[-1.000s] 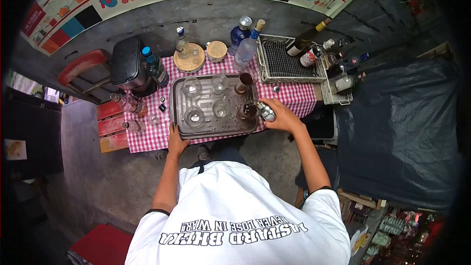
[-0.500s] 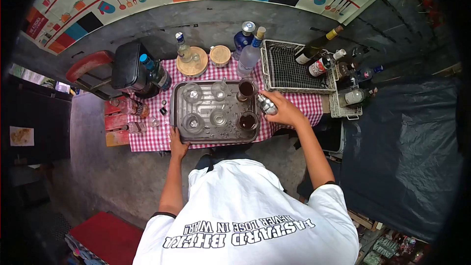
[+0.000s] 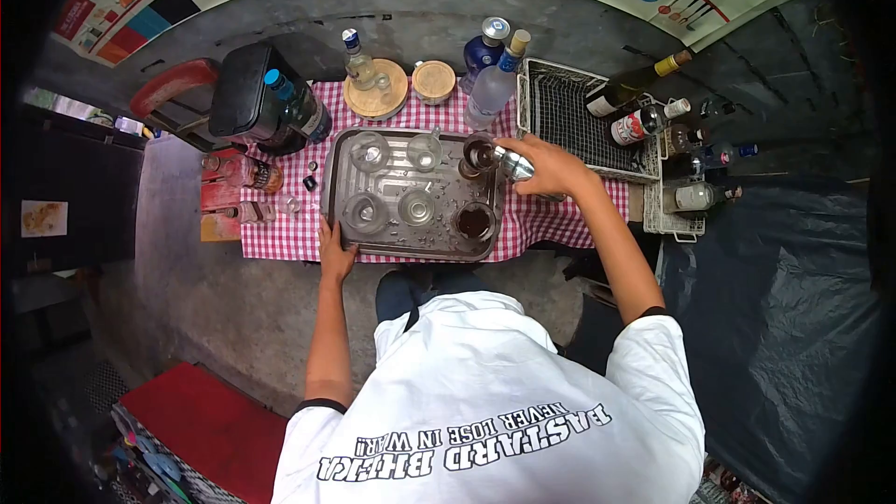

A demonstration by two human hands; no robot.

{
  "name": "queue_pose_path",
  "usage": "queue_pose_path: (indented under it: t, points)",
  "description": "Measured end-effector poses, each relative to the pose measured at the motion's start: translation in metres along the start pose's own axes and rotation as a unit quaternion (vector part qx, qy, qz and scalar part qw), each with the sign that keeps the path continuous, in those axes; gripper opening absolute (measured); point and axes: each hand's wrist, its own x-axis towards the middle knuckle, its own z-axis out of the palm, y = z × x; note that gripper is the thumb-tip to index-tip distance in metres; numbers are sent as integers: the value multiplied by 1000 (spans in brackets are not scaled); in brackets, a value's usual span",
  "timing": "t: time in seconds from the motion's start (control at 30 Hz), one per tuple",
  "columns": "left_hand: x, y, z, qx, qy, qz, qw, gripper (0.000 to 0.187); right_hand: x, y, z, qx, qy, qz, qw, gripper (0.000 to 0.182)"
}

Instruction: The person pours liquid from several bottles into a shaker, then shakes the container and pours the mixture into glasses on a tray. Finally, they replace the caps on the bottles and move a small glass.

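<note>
My right hand (image 3: 558, 168) is closed around a metal cocktail shaker (image 3: 514, 164). The shaker tilts to the left, its mouth at the rim of a glass cup of dark liquid (image 3: 479, 153) on the tray's far right. Nearer to me stands another glass cup of dark liquid (image 3: 475, 221). My left hand (image 3: 336, 248) grips the near left corner of the dark metal tray (image 3: 392, 247), thumb along the front edge. Clear glass cups, such as one at the near left (image 3: 366, 213) and one in the near middle (image 3: 416, 206), stand on the wet tray.
Behind the tray are a frosted bottle (image 3: 490, 98), a blue bottle (image 3: 483, 56) and a small bottle (image 3: 358, 63) on a round wooden board (image 3: 375, 98). At right, a wire basket (image 3: 569, 121) has several bottles beside it. A black container (image 3: 245, 98) stands left.
My right hand has raised and tipped the shaker closer to the far right cup. The left hand stays at the tray corner. The camera view has shifted slightly.
</note>
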Motion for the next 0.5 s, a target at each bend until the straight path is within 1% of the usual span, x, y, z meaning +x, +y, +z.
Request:
queue_pose_path:
  t: [0.27,0.33,0.5]
  points:
    - [3,1,0,3,2,-3,1000,80,10,7,0,-29,-31,5,999,87]
    - [4,0,0,-17,-23,-14,1000,86,10,6,-1,-36,-35,11,999,87]
    - [3,4,-3,-14,-25,-24,999,85,12,8,-2,-47,-44,3,998,87]
